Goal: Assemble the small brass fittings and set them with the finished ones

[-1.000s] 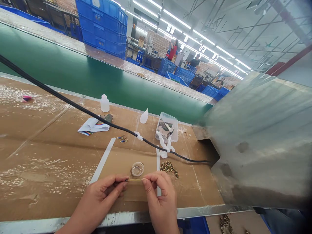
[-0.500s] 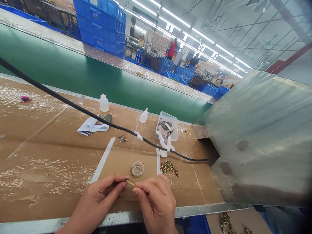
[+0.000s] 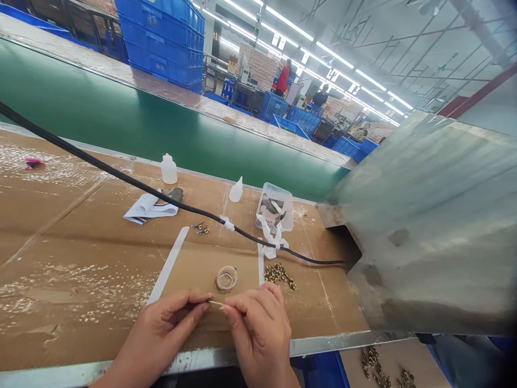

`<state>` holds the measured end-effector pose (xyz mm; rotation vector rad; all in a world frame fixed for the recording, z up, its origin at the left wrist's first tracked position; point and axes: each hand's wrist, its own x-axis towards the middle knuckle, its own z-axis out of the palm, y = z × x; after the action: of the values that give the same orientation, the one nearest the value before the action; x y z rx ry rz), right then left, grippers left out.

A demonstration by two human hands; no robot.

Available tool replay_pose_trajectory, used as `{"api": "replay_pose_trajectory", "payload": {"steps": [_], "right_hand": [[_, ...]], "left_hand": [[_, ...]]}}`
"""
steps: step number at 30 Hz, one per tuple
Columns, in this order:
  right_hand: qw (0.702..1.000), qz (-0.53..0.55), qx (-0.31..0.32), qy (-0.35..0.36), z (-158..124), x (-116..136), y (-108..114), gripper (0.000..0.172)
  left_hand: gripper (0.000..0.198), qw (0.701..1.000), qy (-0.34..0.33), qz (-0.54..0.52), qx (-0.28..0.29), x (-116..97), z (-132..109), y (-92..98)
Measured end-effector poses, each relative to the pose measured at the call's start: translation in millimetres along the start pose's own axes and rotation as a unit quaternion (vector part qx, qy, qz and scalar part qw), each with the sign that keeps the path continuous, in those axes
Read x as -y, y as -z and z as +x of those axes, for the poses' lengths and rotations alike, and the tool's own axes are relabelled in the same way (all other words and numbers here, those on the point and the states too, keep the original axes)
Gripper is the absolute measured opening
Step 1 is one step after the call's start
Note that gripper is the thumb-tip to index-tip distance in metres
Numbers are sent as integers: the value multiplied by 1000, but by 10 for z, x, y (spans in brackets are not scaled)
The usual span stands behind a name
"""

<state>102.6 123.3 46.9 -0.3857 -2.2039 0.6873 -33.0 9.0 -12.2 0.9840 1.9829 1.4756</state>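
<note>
A thin brass pin (image 3: 216, 304) runs between my two hands just above the cardboard. My left hand (image 3: 165, 326) pinches its left end, where a dark tip shows, and my right hand (image 3: 258, 328) pinches the right end. Just beyond the fingers stands a small clear round cup (image 3: 226, 278). A heap of small brass fittings (image 3: 278, 276) lies to the right of the cup. Several more fittings, some with blue parts, (image 3: 201, 229) lie farther away.
A black cable (image 3: 133, 183) crosses the cardboard-covered bench (image 3: 60, 237) into a steel hood (image 3: 428, 215) at right. Dropper bottles (image 3: 168, 170), a clear plastic box (image 3: 274, 207) and a green conveyor belt (image 3: 161, 145) lie beyond. Blue crates (image 3: 161, 48) stand behind.
My right hand has moved left and closer to my left hand, and the brass pin now sits at a slight tilt. The whole view has shifted slightly.
</note>
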Motion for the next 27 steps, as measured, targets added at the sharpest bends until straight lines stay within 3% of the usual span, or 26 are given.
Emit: {"api": "replay_pose_trajectory", "payload": {"steps": [8, 17, 22, 27], "right_hand": [[996, -73, -24, -44, 64, -224, 4, 11], [990, -118, 21, -72, 57, -305, -83, 9], [994, -54, -28, -87, 12, -273, -64, 10], [965, 108, -75, -225, -172, -148, -135, 20]], "left_hand": [[22, 999, 28, -41, 8, 51, -14, -21], [18, 997, 36, -67, 8, 17, 0, 0], [15, 992, 52, -113, -26, -6, -2, 2], [15, 982, 95, -155, -45, 27, -27, 6]]}}
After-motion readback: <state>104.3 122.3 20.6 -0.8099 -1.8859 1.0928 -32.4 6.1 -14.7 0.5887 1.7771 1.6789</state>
